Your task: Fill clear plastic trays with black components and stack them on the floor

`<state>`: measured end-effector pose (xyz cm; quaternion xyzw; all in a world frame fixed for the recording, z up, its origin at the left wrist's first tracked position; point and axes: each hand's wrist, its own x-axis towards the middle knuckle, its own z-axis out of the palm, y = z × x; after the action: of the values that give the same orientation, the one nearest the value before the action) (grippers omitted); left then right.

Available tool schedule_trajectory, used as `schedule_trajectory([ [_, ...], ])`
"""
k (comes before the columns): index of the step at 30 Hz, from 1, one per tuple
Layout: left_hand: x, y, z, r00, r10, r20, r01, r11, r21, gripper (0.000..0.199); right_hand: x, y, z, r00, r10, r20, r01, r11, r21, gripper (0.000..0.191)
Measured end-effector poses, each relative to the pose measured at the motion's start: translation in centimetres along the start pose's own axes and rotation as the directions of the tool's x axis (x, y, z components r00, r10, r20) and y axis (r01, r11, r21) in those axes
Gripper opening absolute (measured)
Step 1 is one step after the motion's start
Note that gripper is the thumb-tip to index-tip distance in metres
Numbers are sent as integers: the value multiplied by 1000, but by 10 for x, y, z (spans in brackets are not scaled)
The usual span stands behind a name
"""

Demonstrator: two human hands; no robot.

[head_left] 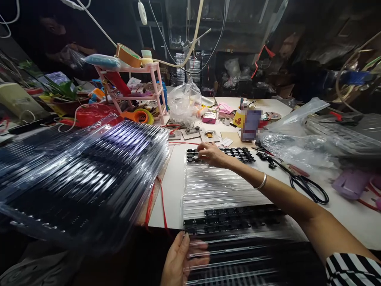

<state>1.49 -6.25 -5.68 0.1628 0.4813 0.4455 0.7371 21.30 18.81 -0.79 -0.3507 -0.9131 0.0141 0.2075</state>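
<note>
My left hand (184, 256) grips the left edge of a clear ribbed plastic tray (232, 248) near the bottom, thumb on top and fingers seen through the plastic. Rows of black parts (235, 218) lie in this tray. Farther back, my right hand (211, 155) reaches over a second clear tray (217, 178), its fingers bent at the black parts (241, 154) in the top rows. Whatever those fingertips hold, if anything, is too small to make out. The lower grooves of that tray hold no black parts.
Stacked clear trays with black parts (89, 178) fill the left side. Behind stand a pink rack (154, 91) and plastic bags (186, 101). A black cable (309, 188), plastic sheeting (300, 147) and a purple item (351, 183) lie right. Red string (163, 202) hangs over the front edge.
</note>
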Motion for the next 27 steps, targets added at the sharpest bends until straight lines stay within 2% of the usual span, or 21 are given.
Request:
schedule_trajectory([
  [5, 1, -1, 0, 1000, -9, -19, 9, 1000, 5, 49, -21, 3, 1, 992, 45, 116, -28, 990, -137, 12],
  [8, -2, 0, 2, 1000, 21, -20, -20, 1000, 22, 44, -21, -4, -2, 988, 90, 127, -66, 981, -185, 10],
  [14, -7, 4, 4, 999, 32, 1, -32, 997, 69, 38, -29, -13, -6, 981, 68, 182, -34, 982, -188, 33],
  [17, -7, 5, 4, 999, 31, 29, -33, 995, 92, 37, -39, -19, -9, 984, 85, 157, -53, 980, -194, 34],
  [19, -6, 5, 3, 999, 26, 38, -30, 995, 100, 35, -48, -32, -15, 990, 97, 99, -83, 987, -139, 32],
  [21, -6, 4, 3, 999, 19, 44, -24, 995, 94, 33, -59, -51, -23, 991, 73, 109, -70, 997, -29, 27],
  [24, -7, 4, 3, 999, 16, 41, -19, 997, 76, 33, -82, -84, -33, 961, -35, 273, -16, 983, 182, 18],
  [27, -7, 4, 4, 999, 13, 29, -16, 997, 72, 35, -103, -106, -34, 929, -76, 362, 5, 981, 194, 8],
])
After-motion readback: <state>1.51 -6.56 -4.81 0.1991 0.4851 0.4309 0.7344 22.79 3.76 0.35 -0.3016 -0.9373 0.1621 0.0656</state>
